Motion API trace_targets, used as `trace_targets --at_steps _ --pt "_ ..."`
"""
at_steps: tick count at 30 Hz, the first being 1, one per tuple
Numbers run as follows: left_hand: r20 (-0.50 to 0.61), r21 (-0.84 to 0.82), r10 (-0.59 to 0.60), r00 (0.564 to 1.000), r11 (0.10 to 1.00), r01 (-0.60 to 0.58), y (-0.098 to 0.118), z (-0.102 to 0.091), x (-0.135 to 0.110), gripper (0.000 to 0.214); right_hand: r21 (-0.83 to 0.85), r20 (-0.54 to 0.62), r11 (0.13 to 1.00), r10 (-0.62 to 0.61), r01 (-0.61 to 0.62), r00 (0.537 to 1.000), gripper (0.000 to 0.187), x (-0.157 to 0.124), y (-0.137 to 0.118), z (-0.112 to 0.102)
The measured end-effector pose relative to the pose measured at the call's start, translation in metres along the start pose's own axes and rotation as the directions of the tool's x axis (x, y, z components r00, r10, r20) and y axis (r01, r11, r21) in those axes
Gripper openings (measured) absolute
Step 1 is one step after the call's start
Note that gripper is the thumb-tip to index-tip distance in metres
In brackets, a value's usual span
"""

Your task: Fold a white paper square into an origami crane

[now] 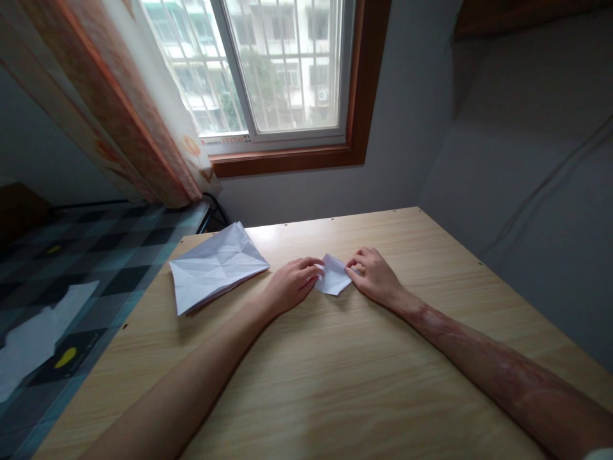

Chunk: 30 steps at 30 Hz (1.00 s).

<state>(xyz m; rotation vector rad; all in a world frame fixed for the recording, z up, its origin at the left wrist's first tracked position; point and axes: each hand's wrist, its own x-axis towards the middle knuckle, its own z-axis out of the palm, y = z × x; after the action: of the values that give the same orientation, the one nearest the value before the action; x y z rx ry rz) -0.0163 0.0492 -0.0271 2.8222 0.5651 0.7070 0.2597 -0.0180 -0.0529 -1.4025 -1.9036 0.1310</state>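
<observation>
A small folded piece of white paper lies on the wooden table between my hands. My left hand has its fingers at the paper's left edge, with the thumb partly hidden. On the opposite side, my right hand pinches the paper's right corner between thumb and forefinger. Further left on the table rests a larger stack of creased white paper, apart from both hands.
Left of the table is a bed with a checked cover, and more white paper lies on it. A window and a patterned curtain are beyond the table. A grey wall stands at the right.
</observation>
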Motion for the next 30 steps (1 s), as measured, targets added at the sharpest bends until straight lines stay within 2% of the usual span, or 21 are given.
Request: trace_targets --at_steps 5,8,11,13,16,19,24,27,30 --pt "0.018 -0.012 0.003 1.0 1.0 -0.003 -0.002 0.001 0.0 0.027 0.142 -0.055 0.989 0.06 -0.052 0.997 0.014 0.001 -0.004 -0.003" --pt "0.035 -0.005 0.005 0.999 1.0 -0.005 -0.004 0.002 0.001 0.028 0.249 0.035 0.964 0.083 -0.09 0.996 0.027 0.003 -0.006 -0.007" --pt "0.031 -0.001 0.009 0.999 1.0 -0.009 -0.004 0.002 0.002 0.031 0.297 0.134 0.953 0.024 -0.063 0.991 0.037 0.003 -0.006 -0.011" --pt "0.023 0.013 0.006 1.0 1.0 -0.006 -0.004 0.002 0.002 0.031 0.273 0.145 0.962 -0.029 -0.012 0.989 0.038 0.002 -0.006 -0.013" --pt "0.012 0.047 -0.007 1.0 0.999 0.007 -0.004 0.001 0.002 0.03 0.192 0.078 0.979 -0.082 0.066 0.994 0.033 0.0 -0.008 -0.014" --pt "0.007 0.056 -0.021 1.0 0.998 0.02 -0.004 0.001 0.001 0.03 0.157 0.031 0.983 -0.097 0.091 0.995 0.026 -0.003 -0.012 -0.014" --pt "0.01 0.048 -0.027 1.0 0.999 0.026 -0.007 0.002 0.0 0.031 0.161 0.068 0.977 -0.155 0.143 0.986 0.031 -0.004 -0.016 -0.015" --pt "0.014 0.024 -0.033 0.999 0.999 0.032 -0.008 0.003 0.0 0.031 0.162 0.076 0.979 -0.134 0.12 0.988 0.036 -0.002 -0.01 -0.013" --pt "0.009 0.006 -0.032 0.999 0.999 0.032 -0.008 0.002 0.0 0.032 0.159 0.103 0.985 -0.089 0.072 0.991 0.032 0.001 -0.002 -0.008"
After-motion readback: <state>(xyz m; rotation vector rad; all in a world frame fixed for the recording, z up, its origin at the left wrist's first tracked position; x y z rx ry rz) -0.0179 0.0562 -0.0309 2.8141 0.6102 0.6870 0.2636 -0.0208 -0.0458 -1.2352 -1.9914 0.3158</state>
